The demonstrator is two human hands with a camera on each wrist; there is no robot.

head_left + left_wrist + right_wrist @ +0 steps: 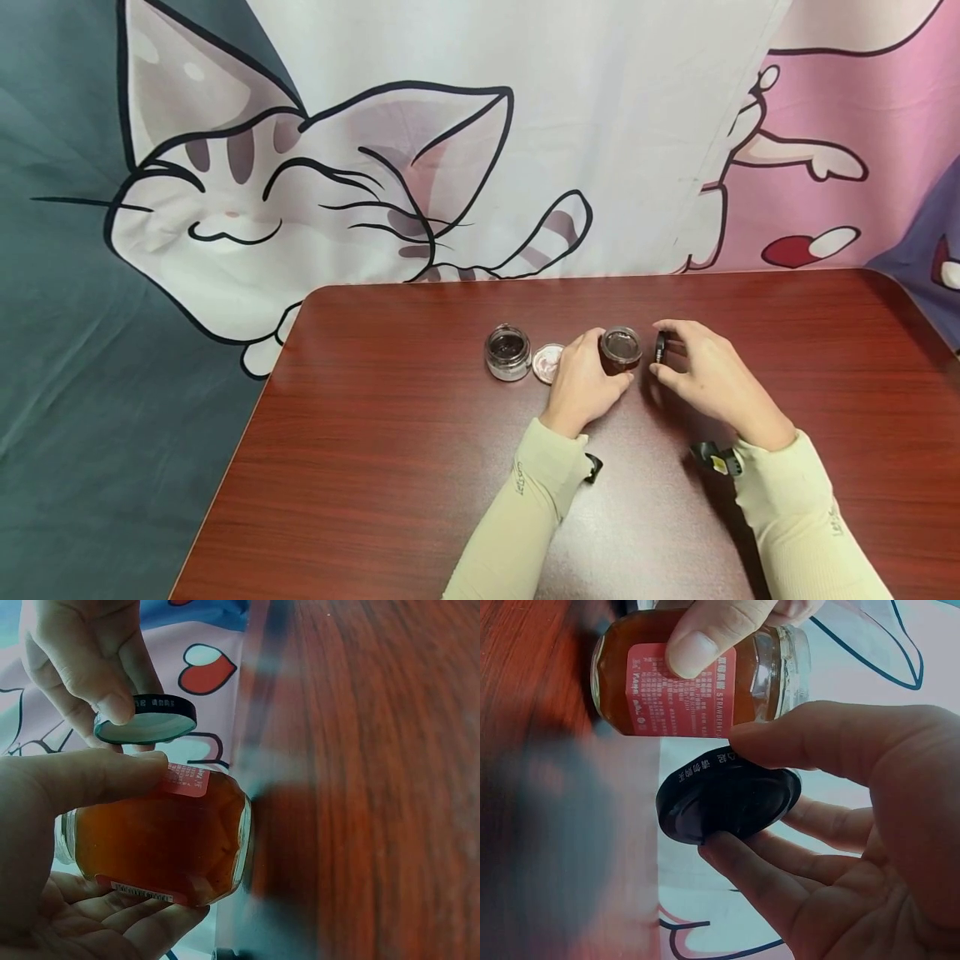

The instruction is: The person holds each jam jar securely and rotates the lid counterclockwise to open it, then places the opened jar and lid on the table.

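My left hand [587, 385] grips a glass jam jar [620, 350] around its side, thumb toward me. Amber-brown contents and a red label reading "STRAWBERRY" show on the jar [682, 690] in the right wrist view. The mouth of that jar is uncovered. To its right, my right hand [708, 371] pinches a black screw lid [727, 796] by its rim between thumb and fingers, apart from the jar. The lid [146, 720] is tilted on edge, its pale inside visible in the left wrist view.
A second glass jar [507, 353], lidless, stands left of my left hand. Beside it lies a round lid [547, 363] with a pale, patterned face, partly hidden by that hand. The reddish-brown table [360, 467] ends at a cartoon cat curtain [465, 183] behind.
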